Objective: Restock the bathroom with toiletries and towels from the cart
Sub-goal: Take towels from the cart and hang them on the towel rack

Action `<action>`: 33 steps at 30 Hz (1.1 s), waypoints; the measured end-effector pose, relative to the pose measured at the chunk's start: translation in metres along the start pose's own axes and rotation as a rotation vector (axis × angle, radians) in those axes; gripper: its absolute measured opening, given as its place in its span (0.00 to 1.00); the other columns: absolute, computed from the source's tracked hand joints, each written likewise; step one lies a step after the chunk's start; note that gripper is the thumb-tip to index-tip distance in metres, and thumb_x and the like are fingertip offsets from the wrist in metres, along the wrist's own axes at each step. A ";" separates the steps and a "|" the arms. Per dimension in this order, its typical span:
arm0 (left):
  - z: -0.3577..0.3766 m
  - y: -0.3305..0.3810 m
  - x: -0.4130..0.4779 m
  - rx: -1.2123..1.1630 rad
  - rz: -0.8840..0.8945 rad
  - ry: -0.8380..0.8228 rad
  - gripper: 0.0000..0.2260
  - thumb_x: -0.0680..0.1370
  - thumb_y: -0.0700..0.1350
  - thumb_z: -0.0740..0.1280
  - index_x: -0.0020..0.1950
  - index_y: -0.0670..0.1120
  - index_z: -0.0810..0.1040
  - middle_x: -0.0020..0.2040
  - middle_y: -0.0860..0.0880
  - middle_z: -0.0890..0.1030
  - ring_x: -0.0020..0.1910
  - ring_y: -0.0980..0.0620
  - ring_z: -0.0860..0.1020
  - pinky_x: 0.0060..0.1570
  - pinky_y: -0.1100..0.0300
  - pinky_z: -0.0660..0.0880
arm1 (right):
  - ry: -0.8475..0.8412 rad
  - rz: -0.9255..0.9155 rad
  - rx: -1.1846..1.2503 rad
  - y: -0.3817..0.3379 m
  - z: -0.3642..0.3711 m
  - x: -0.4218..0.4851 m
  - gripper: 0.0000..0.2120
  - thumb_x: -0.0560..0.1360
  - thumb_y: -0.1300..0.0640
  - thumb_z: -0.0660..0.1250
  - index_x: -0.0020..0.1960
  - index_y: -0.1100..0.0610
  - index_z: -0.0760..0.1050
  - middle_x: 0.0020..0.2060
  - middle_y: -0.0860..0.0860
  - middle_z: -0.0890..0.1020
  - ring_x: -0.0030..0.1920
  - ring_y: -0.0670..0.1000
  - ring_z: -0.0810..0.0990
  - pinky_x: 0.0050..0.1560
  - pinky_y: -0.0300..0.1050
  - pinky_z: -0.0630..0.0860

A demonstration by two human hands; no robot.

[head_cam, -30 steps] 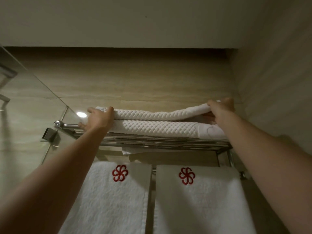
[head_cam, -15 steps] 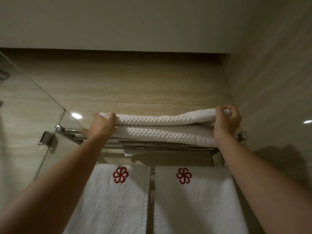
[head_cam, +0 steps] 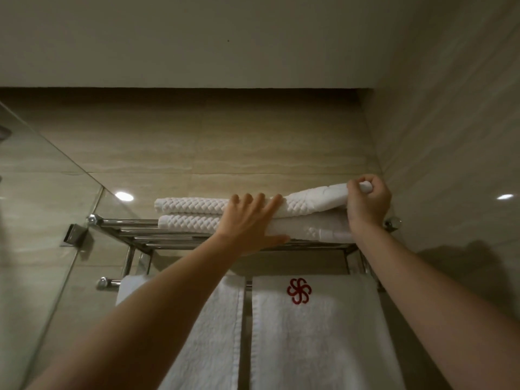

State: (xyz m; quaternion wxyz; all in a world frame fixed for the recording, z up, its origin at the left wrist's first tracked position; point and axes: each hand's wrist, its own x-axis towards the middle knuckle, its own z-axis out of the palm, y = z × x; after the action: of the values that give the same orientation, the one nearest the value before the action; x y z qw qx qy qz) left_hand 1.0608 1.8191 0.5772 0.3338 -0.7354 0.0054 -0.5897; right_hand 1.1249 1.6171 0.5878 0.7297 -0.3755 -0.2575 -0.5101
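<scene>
**Left hand shifted to mid-stack; right end of top towel raised**

Since the earlier frame the left hand (head_cam: 250, 223) has travelled from the left end of the stack to its middle, while the right hand (head_cam: 368, 206) has kept its place at the right end.

Left fingers (head_cam: 247, 202): straight and spread, laid flat against the front folds of both towels, with the thumb reaching along the bottom edge. They press and hold nothing.

Right fingers (head_cam: 378, 187): curled tight round the rolled end of the top towel (head_cam: 197, 205), which they hold lifted clear of the lower towel (head_cam: 185, 222). The left part of the top towel lies flat on the one beneath.

Handling, as judged: the waffle-weave cloth is soft, light and limp. It sags where unsupported and will shed its fold if pulled by one corner. Hold is best taken at the folded ends, with a flat palm steadying the middle.

Location: both towels sit on the chrome rack (head_cam: 126, 230) against the tiled wall. Hanging towels (head_cam: 315, 342) are draped below it, and a glass panel (head_cam: 42, 235) stands to the left.
</scene>
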 end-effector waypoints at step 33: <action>0.011 0.022 0.032 0.110 -0.204 0.088 0.29 0.75 0.67 0.49 0.66 0.49 0.62 0.59 0.44 0.76 0.54 0.42 0.77 0.53 0.48 0.72 | -0.613 -1.047 -1.079 0.046 -0.031 0.054 0.23 0.74 0.39 0.59 0.60 0.55 0.68 0.54 0.53 0.78 0.51 0.56 0.78 0.45 0.47 0.68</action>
State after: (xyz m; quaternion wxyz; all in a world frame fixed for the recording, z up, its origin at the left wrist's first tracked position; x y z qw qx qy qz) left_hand 1.0888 1.7943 0.5926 0.3114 -0.6862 -0.0874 -0.6516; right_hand 1.1863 1.5710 0.5978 0.0119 -0.6294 -0.3070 -0.7138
